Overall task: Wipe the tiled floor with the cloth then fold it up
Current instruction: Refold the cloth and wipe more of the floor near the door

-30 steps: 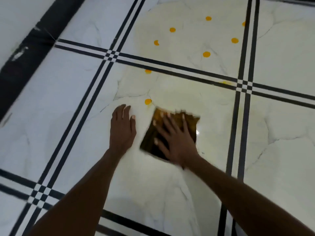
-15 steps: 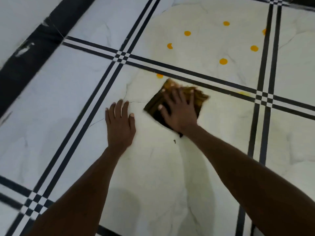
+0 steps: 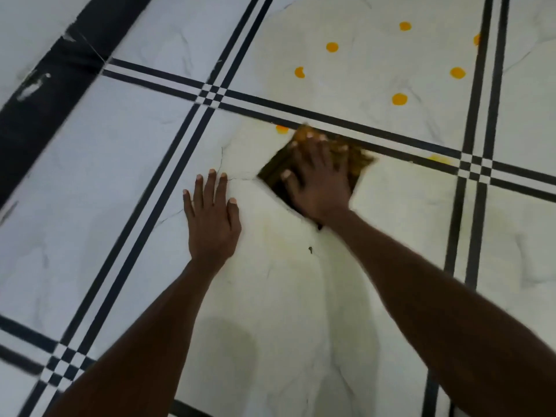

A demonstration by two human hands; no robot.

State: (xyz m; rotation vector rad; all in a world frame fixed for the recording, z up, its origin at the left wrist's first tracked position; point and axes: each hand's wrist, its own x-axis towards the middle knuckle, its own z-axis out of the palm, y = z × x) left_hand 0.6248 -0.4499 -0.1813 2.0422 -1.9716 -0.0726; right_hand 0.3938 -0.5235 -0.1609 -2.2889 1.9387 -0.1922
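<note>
White marble floor [image 3: 90, 164] with black double lines is filling the whole view. On it the right hand [image 3: 316, 182] is lying flat with fingers spread, pressing down a folded brown and yellow cloth [image 3: 359, 162], whose far edge is touching one black line. The left hand [image 3: 212, 219] is resting open on the bare tile just beside, not touching the cloth. Several orange spots [image 3: 399, 99] are showing on the tile beyond the line.

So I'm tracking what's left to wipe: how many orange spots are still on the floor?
8: five on the far tile, one at its right border, one beside the cloth, one smeared right. More may hide under it.
</note>
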